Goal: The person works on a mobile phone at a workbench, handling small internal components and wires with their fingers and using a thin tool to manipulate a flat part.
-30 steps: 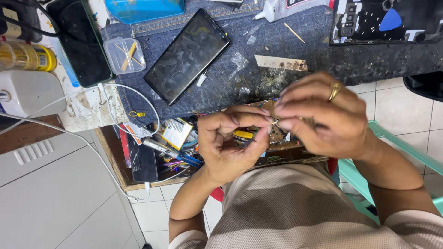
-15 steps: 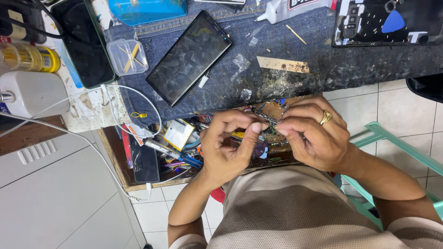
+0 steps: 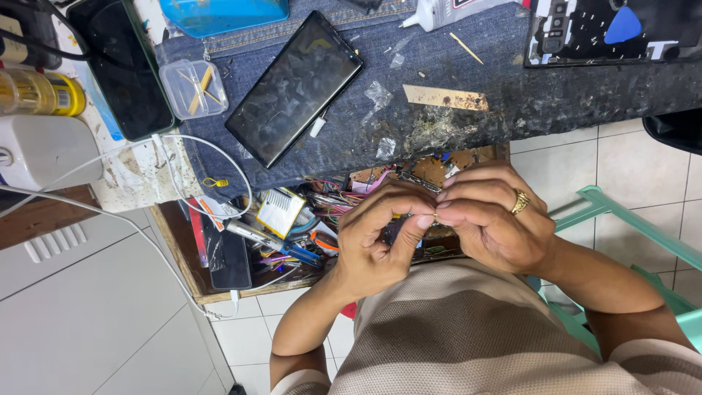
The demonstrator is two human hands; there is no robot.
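Left hand (image 3: 376,238) and right hand (image 3: 490,219): fingertips pinched nearly closed against each other on one tiny part, too small to identify, held above the open wooden drawer (image 3: 183,256) of tangled wires. One gold ring (image 3: 520,202) on the right hand. On the dark worn bench (image 3: 556,95) beyond lie one black flat phone screen (image 3: 292,88) and one clear plastic box (image 3: 191,88).

Glossy black glass phone (image 3: 294,88) lies on rough blue denim cloth (image 3: 468,80); at eleven o'clock, a clear plastic box (image 3: 193,88); a shiny gold metal ring (image 3: 520,202).

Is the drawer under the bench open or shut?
Open: the drawer juts out past the bench edge, its cluttered contents exposed.
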